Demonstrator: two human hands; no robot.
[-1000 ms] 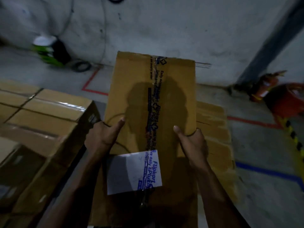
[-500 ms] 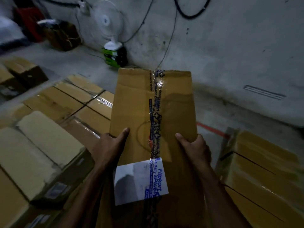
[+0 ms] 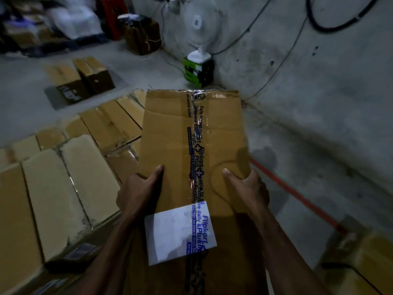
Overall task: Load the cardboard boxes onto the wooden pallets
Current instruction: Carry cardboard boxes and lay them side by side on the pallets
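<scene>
Head view looks down on a long cardboard box (image 3: 170,133) carried lengthwise away from the person, held up off the floor in front of the body. The left hand (image 3: 138,192) takes it by its left edge, thumb laid flat across the top face and the other fingers wrapped down out of sight under the side; the right hand (image 3: 247,188) does the same on the right edge, so each grip is closed round the box. A strip of clear tape with blue print (image 3: 196,145) runs along the middle of the top, and a white label (image 3: 170,237) sits on the near end, between the two forearms. Below and to the left lies a packed layer of stacked boxes (image 3: 63,188), their tops side by side and touching; the carried box overhangs the right end of that layer. I cannot tell what those boxes rest on. Farther back on the grey floor (image 3: 25,81) stand two smaller boxes (image 3: 85,79) on a flat sheet. A white fan (image 3: 200,24) stands on a green-and-black base (image 3: 198,69) at the concrete wall (image 3: 319,81), with cables hanging over it. A red line (image 3: 297,194) crosses the floor at right, and another box (image 3: 370,258) shows in the near right corner.
</scene>
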